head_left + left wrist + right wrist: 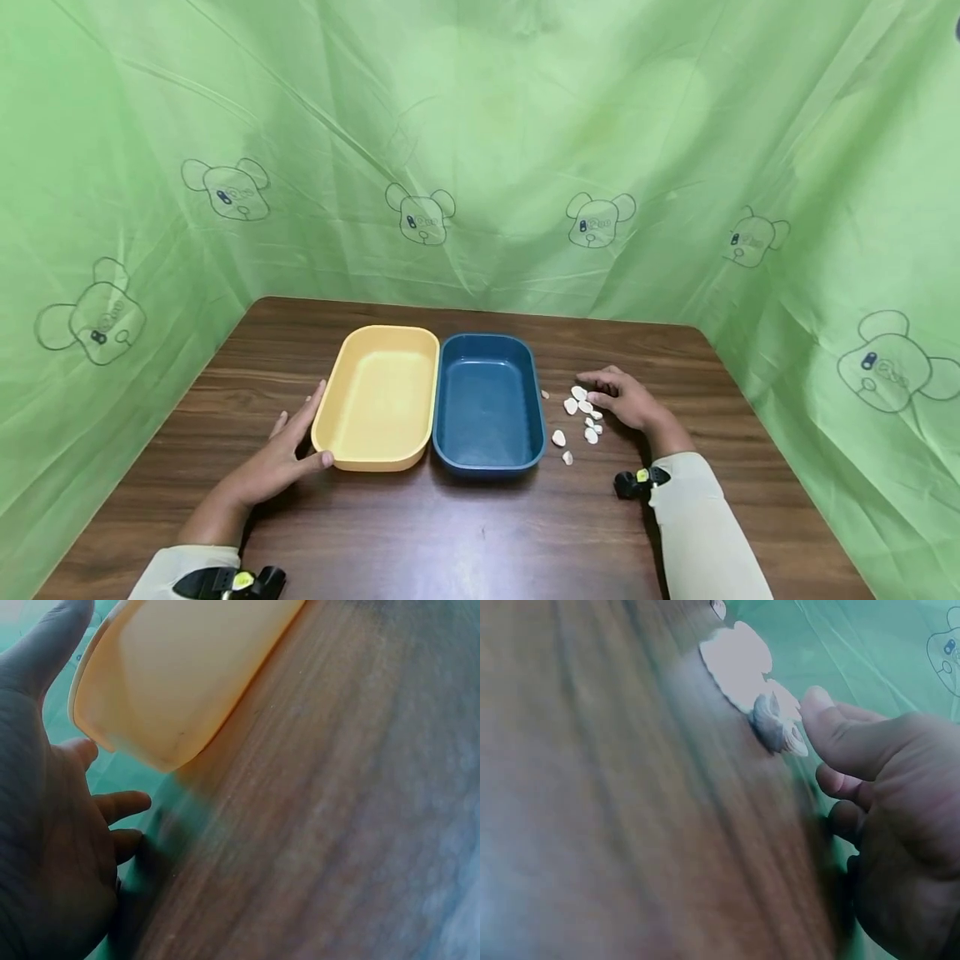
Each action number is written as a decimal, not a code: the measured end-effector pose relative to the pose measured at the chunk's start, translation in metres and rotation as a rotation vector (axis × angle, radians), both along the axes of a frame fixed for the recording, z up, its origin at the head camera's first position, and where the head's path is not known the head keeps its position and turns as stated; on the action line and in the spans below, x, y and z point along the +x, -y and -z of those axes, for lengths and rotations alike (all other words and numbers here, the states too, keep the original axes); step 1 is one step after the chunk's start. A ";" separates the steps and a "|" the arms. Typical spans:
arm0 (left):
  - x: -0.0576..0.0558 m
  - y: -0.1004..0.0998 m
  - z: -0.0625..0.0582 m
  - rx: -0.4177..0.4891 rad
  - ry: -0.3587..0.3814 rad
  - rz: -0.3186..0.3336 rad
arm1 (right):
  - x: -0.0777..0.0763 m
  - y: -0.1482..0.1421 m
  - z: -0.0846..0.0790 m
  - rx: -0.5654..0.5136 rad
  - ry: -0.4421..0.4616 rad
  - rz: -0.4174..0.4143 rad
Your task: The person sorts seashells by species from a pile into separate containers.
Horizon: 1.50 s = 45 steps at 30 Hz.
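One yellow tray (378,400), shallow, rectangular with rounded corners, just left of centre in the frame. One blue tray (491,412), similar form, just beside it to the right. One left hand (277,467), lower left, fingers extended and spread along the yellow tray's left side, thumb touching its near left corner. Small white pieces (585,407), shell-like, right of centre, mostly clustered, a few apart nearer the blue tray. One right hand (626,404), just right of the cluster, fingers loosely bent, thumb and forefinger parted, nothing visibly held; contact with the pieces impossible to tell. Two light sleeves (705,525), lower left and lower right. One brown wood-grain desk (480,533) beneath; green cloth (480,125) behind, printed with mouse-like heads.
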State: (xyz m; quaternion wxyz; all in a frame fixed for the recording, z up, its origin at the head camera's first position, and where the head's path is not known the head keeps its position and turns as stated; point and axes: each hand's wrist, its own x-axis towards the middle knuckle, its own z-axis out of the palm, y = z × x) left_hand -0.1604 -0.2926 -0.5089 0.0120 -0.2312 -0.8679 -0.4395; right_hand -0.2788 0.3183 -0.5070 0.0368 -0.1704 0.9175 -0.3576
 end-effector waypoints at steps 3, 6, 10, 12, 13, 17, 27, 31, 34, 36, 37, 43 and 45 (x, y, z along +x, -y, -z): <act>0.000 0.001 -0.001 0.007 -0.007 -0.001 | -0.005 -0.001 -0.006 0.013 0.039 -0.025; 0.000 0.002 -0.002 0.004 -0.014 -0.001 | -0.008 -0.002 -0.009 0.042 0.067 -0.050; 0.001 0.002 -0.002 -0.001 -0.013 -0.004 | -0.011 -0.003 -0.010 0.073 0.087 -0.076; 0.001 0.002 -0.002 0.004 -0.002 -0.003 | -0.011 -0.004 -0.010 0.080 0.099 -0.081; 0.001 0.001 -0.002 0.007 0.005 -0.002 | -0.011 -0.004 -0.011 0.087 0.104 -0.080; 0.001 -0.001 -0.002 0.019 0.024 -0.003 | -0.010 -0.003 -0.011 0.094 0.112 -0.072; 0.002 -0.001 -0.002 0.022 0.028 -0.002 | -0.008 0.001 -0.006 0.060 0.075 -0.088; 0.002 0.000 -0.003 0.021 0.032 -0.007 | -0.008 0.004 -0.008 0.053 0.071 -0.067; 0.002 0.001 -0.003 0.016 0.036 -0.011 | -0.008 0.006 -0.008 0.034 0.077 -0.040; 0.002 0.001 -0.003 0.016 0.037 -0.012 | -0.007 0.006 -0.007 0.027 0.074 -0.023; 0.002 0.001 -0.003 0.014 0.038 -0.014 | -0.007 0.006 -0.007 0.027 0.070 -0.014; 0.002 0.000 -0.002 0.003 0.028 -0.018 | -0.004 0.004 -0.007 0.026 0.037 0.039; 0.002 -0.001 -0.001 0.002 0.024 -0.017 | -0.003 0.004 -0.008 0.013 0.028 0.059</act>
